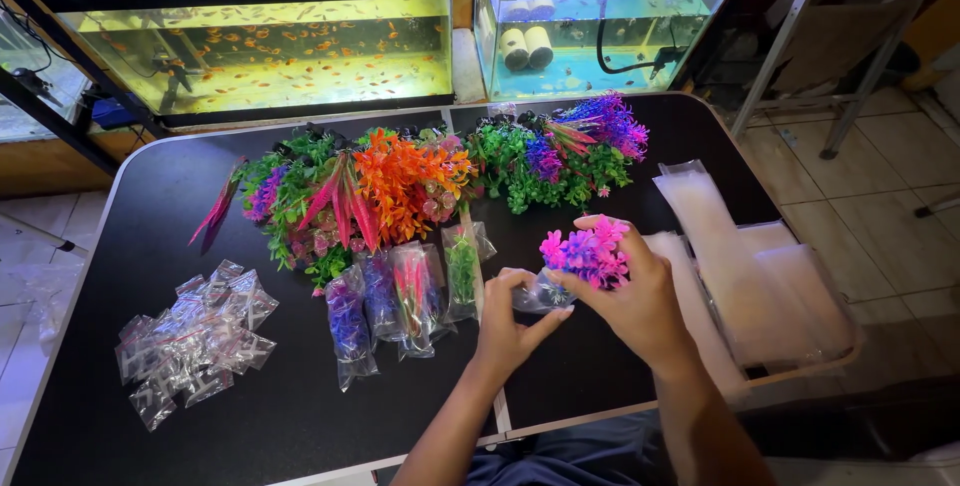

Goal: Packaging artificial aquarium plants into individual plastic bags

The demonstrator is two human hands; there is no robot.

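1. We work at a black table (150,246) set before two lit fish tanks: a yellow-lit aquarium (260,51) on the left, a blue-lit aquarium (590,31) on the right.
2. From left to right lie small sealed packets (195,341), loose artificial plants (400,181), bagged plants (400,296) and a stack of empty clear bags (750,266).
3. Our left hand (510,331) pinches the base of a clear plastic bag (535,291).
4. Our right hand (640,296) closes around a pink and purple artificial plant (585,251), held above the table's middle, its stem at the bag.
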